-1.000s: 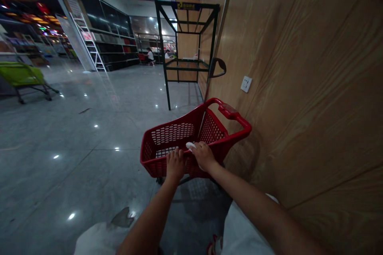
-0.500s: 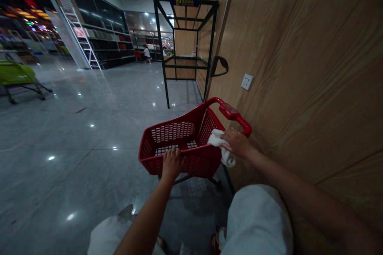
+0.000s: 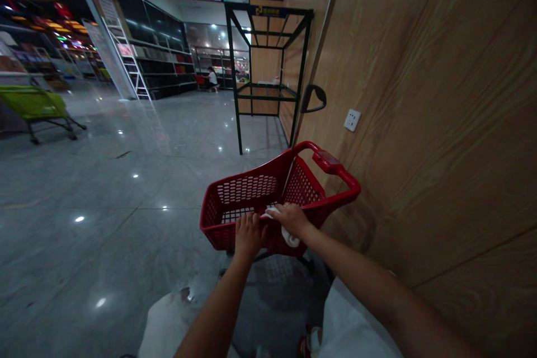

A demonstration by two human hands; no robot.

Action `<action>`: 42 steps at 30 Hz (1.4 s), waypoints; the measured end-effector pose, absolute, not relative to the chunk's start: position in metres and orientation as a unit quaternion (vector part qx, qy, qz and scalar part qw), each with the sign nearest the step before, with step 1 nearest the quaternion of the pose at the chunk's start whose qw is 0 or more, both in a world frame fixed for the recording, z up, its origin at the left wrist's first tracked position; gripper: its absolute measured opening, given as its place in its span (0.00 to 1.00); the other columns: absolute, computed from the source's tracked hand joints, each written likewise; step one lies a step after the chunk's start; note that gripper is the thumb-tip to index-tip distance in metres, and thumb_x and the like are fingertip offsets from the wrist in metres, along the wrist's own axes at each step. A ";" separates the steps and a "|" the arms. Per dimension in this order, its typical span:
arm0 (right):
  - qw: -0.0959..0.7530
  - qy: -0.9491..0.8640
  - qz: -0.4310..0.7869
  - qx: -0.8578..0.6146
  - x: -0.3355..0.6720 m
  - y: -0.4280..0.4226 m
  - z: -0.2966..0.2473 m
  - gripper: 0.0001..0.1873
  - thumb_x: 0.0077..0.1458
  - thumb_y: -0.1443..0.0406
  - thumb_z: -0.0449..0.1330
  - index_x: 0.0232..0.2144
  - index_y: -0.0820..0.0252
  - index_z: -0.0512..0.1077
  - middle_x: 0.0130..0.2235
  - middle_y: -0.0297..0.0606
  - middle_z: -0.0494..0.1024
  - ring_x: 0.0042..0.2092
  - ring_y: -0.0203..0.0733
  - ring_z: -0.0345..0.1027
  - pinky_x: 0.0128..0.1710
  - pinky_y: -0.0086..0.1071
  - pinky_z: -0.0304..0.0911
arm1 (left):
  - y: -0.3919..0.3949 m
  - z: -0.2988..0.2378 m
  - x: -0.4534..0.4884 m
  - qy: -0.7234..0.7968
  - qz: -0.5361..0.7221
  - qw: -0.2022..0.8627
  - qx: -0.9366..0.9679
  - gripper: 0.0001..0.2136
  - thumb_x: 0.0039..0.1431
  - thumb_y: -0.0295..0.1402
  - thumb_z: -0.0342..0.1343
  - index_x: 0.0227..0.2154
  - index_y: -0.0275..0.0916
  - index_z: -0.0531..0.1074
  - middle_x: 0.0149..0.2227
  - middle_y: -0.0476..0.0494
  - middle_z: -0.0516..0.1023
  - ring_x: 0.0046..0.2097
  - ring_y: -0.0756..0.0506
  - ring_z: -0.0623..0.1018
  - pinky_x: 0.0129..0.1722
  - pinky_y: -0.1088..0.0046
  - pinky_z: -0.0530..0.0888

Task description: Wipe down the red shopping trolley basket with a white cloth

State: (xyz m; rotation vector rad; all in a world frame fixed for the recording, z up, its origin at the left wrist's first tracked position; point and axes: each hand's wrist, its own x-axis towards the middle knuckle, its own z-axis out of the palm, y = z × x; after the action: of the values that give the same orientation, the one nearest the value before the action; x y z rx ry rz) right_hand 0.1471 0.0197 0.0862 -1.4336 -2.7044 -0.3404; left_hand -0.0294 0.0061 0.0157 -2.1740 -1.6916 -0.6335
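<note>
A small red plastic shopping cart [image 3: 247, 193] stands on the tiled floor beside a wooden wall. My left hand [image 3: 248, 234] is closed on the cart's near rim. My right hand [image 3: 291, 219] presses a white cloth [image 3: 285, 233] against the same rim, just right of the left hand; the cloth is partly hidden under the fingers. The cart's red handle [image 3: 335, 168] sticks up at the right, close to the wall. My knees in light trousers show at the bottom.
A wood-panelled wall [image 3: 440, 123] with a white socket [image 3: 351, 119] runs along the right. A black metal shelf frame [image 3: 268, 67] stands ahead by the wall. A green cart [image 3: 36, 105] is at far left, a ladder [image 3: 132, 70] and shelving farther back, with people seated in the distance.
My right hand with the cloth has slid back left along the rim from near the handle to beside my left hand. The left hand has kept its grip.
</note>
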 end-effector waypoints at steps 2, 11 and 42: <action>0.019 -0.879 -0.108 -0.465 0.151 0.018 0.092 0.18 0.65 0.66 0.46 0.54 0.49 0.66 0.43 0.41 0.75 0.40 0.41 0.67 0.35 0.30 0.57 | 0.006 0.018 -0.036 -0.579 -0.209 0.152 -0.773 0.17 0.60 0.40 0.49 0.47 0.34 0.68 0.49 0.32 0.73 0.49 0.38 0.71 0.51 0.59 0.64; -0.014 -0.836 -0.147 -0.529 0.276 0.011 0.158 0.15 0.61 0.71 0.48 0.44 0.59 0.72 0.41 0.45 0.76 0.41 0.43 0.69 0.38 0.32 0.60 | 0.019 0.020 -0.067 -0.545 -0.175 0.141 -0.808 0.13 0.61 0.37 0.47 0.43 0.37 0.69 0.47 0.35 0.74 0.48 0.38 0.72 0.47 0.60 0.66; 0.251 -0.907 -0.081 -0.328 0.194 0.084 0.174 0.12 0.60 0.67 0.55 0.44 0.57 0.75 0.45 0.40 0.76 0.46 0.39 0.68 0.46 0.32 0.62 | 0.014 0.162 0.023 -0.523 -0.365 0.080 -0.766 0.27 0.57 0.48 0.50 0.54 0.36 0.61 0.54 0.31 0.68 0.59 0.36 0.65 0.57 0.53 0.63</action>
State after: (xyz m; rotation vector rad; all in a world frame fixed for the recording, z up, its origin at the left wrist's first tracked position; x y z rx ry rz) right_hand 0.1940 0.0844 0.1743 -0.8934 -2.4677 -0.2199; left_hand 0.0234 0.0141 0.1617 -2.2916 -1.5627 -1.0919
